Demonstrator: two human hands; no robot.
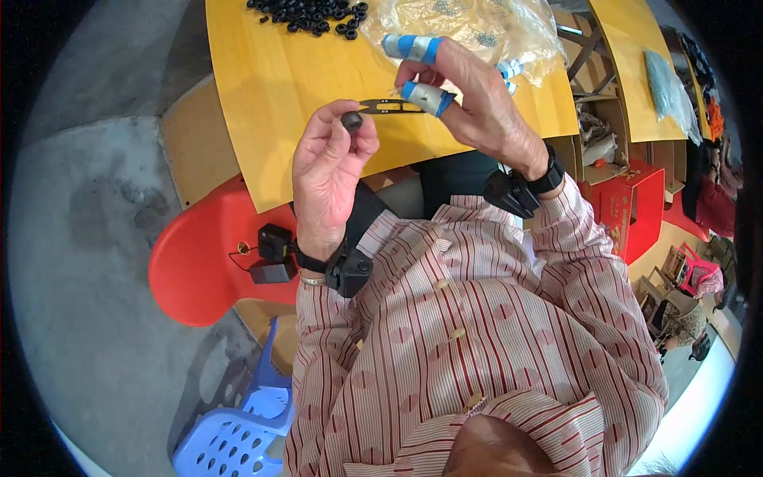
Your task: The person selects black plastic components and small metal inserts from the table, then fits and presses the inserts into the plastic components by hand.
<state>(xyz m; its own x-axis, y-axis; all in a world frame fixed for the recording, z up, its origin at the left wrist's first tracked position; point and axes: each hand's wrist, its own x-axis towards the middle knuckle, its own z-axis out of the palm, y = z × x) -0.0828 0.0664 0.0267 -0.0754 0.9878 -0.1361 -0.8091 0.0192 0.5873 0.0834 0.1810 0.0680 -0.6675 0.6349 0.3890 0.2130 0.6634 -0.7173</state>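
My left hand (330, 159) pinches a small dark rubber ring (351, 121) between thumb and fingers, held up above the table's near edge. To its right, my right hand (481, 99) is raised with blue and silver tape wrapped round its thumb and index finger. The index finger stretches out to the left. The thumb and a curled finger close together, and whatever lies between them is too small to make out. Pointed dark thread snips (391, 106) show between the two hands, partly hidden by the taped thumb.
Many black rubber rings (314, 14) are heaped at the far side of the yellow table (274, 87). A clear plastic bag (477, 28) lies behind my right hand. Around me stand a red chair (191, 258), a blue plastic stool (230, 441) and a red box (636, 208).
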